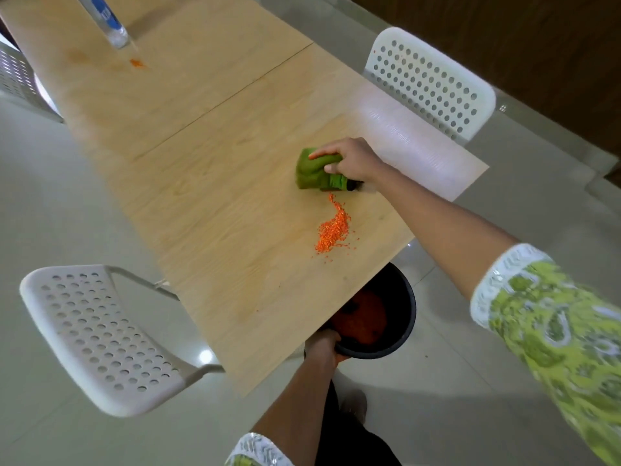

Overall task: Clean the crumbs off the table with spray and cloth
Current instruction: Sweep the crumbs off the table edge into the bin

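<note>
My right hand [353, 159] grips a bunched green cloth [312, 171] and presses it on the wooden table [218, 203]. Just below the cloth lies a pile of orange crumbs [334, 228], trailing toward the table's near edge. A smaller orange patch of crumbs [137, 63] sits far up the table beside the clear spray bottle [107, 21] with a blue label. My left hand [324, 346] holds the rim of a black bin [403, 317] below the table's near edge; orange crumbs show inside it.
A white perforated chair [97, 334] stands at the table's left, another white chair [433, 82] at the right. A third perforated chair [16, 79] peeks in at far left. Glossy tiled floor [67, 196] surrounds the table; a dark wooden wall runs at upper right.
</note>
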